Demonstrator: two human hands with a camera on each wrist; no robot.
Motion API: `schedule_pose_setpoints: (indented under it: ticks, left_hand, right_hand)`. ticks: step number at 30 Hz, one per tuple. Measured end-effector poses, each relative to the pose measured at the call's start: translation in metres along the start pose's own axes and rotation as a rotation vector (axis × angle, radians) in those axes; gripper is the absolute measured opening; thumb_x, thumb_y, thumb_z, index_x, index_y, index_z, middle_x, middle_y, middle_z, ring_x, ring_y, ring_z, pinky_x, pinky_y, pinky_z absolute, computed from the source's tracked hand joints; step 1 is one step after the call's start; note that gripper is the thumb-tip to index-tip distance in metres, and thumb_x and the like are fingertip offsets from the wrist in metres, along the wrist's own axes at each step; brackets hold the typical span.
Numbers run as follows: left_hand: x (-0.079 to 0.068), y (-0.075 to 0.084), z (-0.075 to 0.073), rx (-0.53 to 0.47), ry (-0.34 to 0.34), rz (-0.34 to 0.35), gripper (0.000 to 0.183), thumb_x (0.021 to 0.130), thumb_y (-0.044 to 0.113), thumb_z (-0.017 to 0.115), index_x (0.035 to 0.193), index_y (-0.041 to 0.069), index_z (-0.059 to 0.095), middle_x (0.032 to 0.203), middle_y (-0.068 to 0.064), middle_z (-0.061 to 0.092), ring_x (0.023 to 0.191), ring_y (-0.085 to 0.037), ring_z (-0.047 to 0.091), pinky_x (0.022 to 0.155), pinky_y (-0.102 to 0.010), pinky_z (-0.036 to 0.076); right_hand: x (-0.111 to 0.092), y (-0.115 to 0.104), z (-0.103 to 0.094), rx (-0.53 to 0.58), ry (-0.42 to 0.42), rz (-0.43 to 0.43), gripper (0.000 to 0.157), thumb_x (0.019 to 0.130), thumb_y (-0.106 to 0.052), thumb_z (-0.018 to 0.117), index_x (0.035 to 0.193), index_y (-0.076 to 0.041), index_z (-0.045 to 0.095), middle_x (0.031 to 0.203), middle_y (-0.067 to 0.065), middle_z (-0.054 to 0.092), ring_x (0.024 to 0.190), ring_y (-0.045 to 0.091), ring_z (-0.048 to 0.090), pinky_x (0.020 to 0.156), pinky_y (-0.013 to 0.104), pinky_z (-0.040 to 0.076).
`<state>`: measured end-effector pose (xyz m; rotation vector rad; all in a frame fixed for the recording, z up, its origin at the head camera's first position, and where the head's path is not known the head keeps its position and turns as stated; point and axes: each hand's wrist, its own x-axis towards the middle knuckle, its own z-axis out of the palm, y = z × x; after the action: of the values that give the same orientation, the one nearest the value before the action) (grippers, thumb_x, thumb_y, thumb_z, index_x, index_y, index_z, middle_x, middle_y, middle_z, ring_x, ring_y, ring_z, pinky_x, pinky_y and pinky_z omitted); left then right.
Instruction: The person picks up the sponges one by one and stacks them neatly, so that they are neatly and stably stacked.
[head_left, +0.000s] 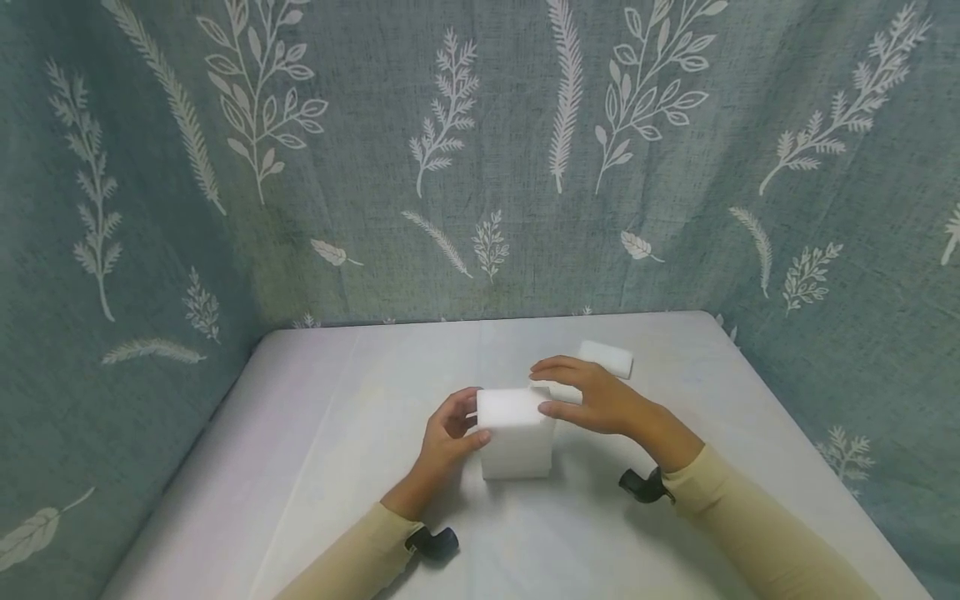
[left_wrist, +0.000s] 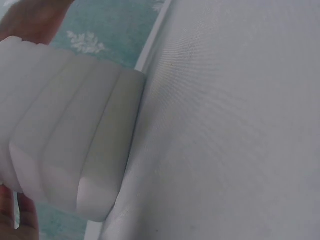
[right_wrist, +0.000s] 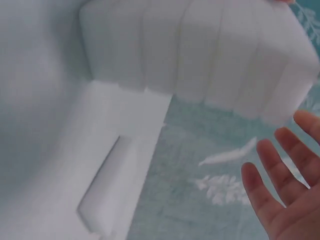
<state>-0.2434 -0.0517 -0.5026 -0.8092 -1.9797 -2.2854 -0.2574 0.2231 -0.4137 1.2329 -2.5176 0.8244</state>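
Note:
A stack of several white sponges (head_left: 516,450) stands upright on the white table, its layers showing as seams in both wrist views. My left hand (head_left: 448,437) holds the stack's upper left side, thumb at the front and fingers curved toward the back; a few of its fingers (left_wrist: 22,215) show below the stack in the left wrist view. On the other side, my right hand (head_left: 596,396) is at the top right edge. Its thumb overlaps the top sponge in the head view. The right fingers (right_wrist: 282,172) are spread and nearly straight beside the stack.
One loose white sponge (head_left: 606,358) lies flat behind the right hand, toward the back of the table (head_left: 360,433). A green curtain with a white leaf pattern (head_left: 517,167) surrounds the back and sides. Dark wrist cameras (head_left: 433,543) sit at both cuffs.

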Motion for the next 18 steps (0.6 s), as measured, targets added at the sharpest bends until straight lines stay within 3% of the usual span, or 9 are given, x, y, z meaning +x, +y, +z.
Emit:
schedule_pose_setpoints:
  ticks: [7, 13, 18]
  left_hand:
    - [0.001, 0.002, 0.0, 0.008, -0.003, 0.028, 0.061, 0.083, 0.003, 0.073, 0.137, -0.001, 0.045, 0.129, -0.022, 0.054, 0.118, -0.037, 0.053, 0.103, -0.05, 0.038]
    - [0.002, 0.003, 0.001, -0.002, -0.007, 0.028, 0.061, 0.082, 0.003, 0.074, 0.136, -0.002, 0.046, 0.128, -0.021, 0.055, 0.117, -0.033, 0.054, 0.104, -0.053, 0.035]
    - [0.002, 0.005, 0.002, 0.001, -0.005, 0.026, 0.061, 0.082, 0.0, 0.072, 0.136, -0.004, 0.045, 0.128, -0.021, 0.055, 0.117, -0.033, 0.054, 0.105, -0.053, 0.034]
  right_hand:
    - [-0.005, 0.032, 0.002, 0.15, 0.048, 0.192, 0.032, 0.098, -0.022, 0.06, 0.127, -0.007, 0.063, 0.128, 0.005, 0.06, 0.11, 0.024, 0.061, 0.092, 0.043, 0.05]
    - [-0.013, 0.053, 0.011, 0.104, 0.023, 0.289, 0.036, 0.092, -0.02, 0.068, 0.125, -0.007, 0.063, 0.125, 0.008, 0.061, 0.113, 0.027, 0.059, 0.091, 0.043, 0.05]
    - [-0.014, 0.067, 0.019, 0.149, 0.014, 0.4, 0.04, 0.09, -0.019, 0.071, 0.125, -0.003, 0.062, 0.126, 0.01, 0.06, 0.113, 0.03, 0.058, 0.093, 0.044, 0.048]
